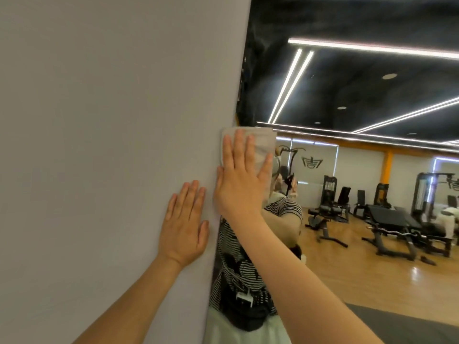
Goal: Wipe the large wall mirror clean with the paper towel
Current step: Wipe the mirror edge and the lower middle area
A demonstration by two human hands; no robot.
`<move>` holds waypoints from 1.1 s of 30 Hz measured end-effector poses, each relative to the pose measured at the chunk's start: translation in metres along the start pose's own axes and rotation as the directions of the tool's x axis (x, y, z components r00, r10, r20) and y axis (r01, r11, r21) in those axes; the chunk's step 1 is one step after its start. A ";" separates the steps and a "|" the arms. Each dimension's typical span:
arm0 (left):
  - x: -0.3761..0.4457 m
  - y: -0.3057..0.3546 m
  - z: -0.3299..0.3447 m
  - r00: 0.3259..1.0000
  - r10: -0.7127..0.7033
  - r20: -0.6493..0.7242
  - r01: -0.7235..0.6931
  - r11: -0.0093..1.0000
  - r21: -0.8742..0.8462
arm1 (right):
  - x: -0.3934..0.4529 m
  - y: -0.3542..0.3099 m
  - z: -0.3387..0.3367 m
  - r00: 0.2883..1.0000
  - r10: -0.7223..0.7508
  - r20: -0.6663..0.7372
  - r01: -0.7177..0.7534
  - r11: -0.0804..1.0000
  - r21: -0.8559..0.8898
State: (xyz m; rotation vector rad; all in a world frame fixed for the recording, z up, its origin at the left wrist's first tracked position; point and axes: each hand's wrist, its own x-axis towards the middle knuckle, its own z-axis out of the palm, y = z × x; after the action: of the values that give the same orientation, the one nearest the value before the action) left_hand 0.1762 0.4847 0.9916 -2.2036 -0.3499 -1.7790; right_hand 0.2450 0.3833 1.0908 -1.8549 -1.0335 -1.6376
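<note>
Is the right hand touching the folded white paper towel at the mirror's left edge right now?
Touching. The head view shows the right hand laid flat, fingers straight, over the folded white paper towel, pressing it onto the large wall mirror near its left edge.

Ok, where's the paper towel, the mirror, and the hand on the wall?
paper towel (260, 142): head view, its upper part above the fingertips.
mirror (347, 95): head view, glass reflecting the ceiling.
left hand (185, 224): head view, back of the hand.
</note>
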 end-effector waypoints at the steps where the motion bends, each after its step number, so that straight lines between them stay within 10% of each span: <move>1: 0.000 0.000 0.000 1.000 0.002 -0.003 -0.002 1.000 -0.001 | -0.001 0.005 -0.001 1.000 -0.029 0.004 0.029 1.000 -0.009; 5: 0.002 -0.001 -0.002 1.000 0.004 -0.014 -0.004 1.000 -0.002 | -0.015 0.047 -0.009 0.991 -0.132 0.018 0.132 0.990 -0.046; 15: 0.001 0.002 -0.001 1.000 -0.002 -0.009 0.002 1.000 -0.001 | 0.008 0.057 -0.022 0.966 0.257 -0.012 -0.257 0.966 -0.002; 33: 0.002 -0.001 0.001 1.000 -0.001 -0.030 0.002 1.000 0.019 | -0.027 0.041 -0.009 0.981 -0.194 0.015 0.194 0.980 -0.030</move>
State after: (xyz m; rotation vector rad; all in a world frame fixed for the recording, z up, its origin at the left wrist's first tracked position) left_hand 0.1774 0.4859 0.9932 -2.1618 -0.3602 -1.8002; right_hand 0.2714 0.3452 1.0722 -1.8346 -1.2346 -1.7632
